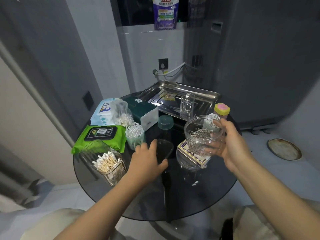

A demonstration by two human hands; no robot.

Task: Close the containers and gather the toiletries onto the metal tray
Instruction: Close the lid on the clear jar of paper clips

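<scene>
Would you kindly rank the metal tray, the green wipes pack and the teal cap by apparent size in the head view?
1. metal tray, largest though farthest
2. green wipes pack
3. teal cap, clearly smallest

I can read very little here. The purple refill pouch [165, 13] hanging at the window carries large Chinese characters, "立白", in red at its top; the smaller lines beneath are too blurred for me. The green wet-wipes pack [100, 137] shows "80" on its black lid. Other labels I cannot make out.
</scene>
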